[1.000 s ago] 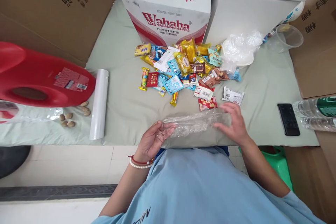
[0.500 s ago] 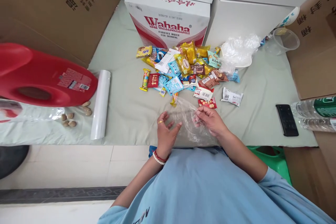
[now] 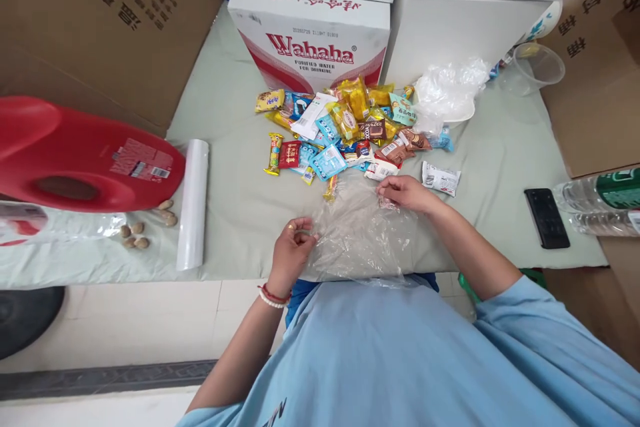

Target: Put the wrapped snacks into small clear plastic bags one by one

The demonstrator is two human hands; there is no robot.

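A clear plastic bag point(image 3: 363, 237) is spread between my hands at the table's front edge. My left hand point(image 3: 293, 247) pinches its left edge, thumb against fingers. At its upper right, my right hand point(image 3: 407, 193) grips the rim with fingertips together. Just beyond the bag lies a heap of wrapped snacks, with a blue packet point(image 3: 329, 161), a yellow-wrapped snack point(image 3: 345, 119) and a red packet point(image 3: 290, 154) among them. A white packet point(image 3: 441, 178) rests apart, right of my right hand. The bag's far part overlaps some small snacks, which show dimly through it.
A Wahaha carton point(image 3: 310, 47) stands behind the heap, beside a bowl with crumpled clear plastic point(image 3: 450, 90). Leftward are a white plastic roll point(image 3: 193, 207), a red jug point(image 3: 100, 153) and several walnuts point(image 3: 135, 237). A phone point(image 3: 547, 218) and bottles point(image 3: 600, 207) lie at right.
My hands have moved apart, the left one to the left and the right one slightly up. Between them the bag has spread wider and flatter, now covering the red packet near my right hand.
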